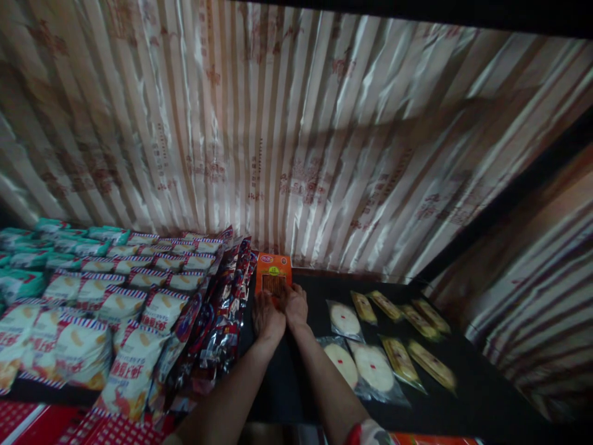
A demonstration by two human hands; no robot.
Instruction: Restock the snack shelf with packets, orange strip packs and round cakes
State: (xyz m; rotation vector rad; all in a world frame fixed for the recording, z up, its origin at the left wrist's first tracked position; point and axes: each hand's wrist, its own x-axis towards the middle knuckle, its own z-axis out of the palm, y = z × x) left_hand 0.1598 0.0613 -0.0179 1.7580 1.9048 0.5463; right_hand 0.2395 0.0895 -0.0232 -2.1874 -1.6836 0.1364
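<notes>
One pleated curtain (pixel 278 123): printed with red characters, too small to be read.
Black shelf (pixel 319 293): placed below it.
White bags (pixel 83 352): marked "虾" in red.
Orange packet (pixel 274 267): set near the curtain, beside dark shiny bags (pixel 222 327).
Left hand (pixel 268 316), right hand (pixel 295 304): laid side by side on the packet; grip cannot be told.

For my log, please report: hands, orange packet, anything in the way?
Left hand, right hand: both on orange packet, near end. Packet sits before pleated curtain. Shiny dark bags close on its left.

Pkt (pixel 274 267) on shelf (pixel 319 293), btwn bags (pixel 123 303) L, discs (pixel 374 369) R.
</notes>
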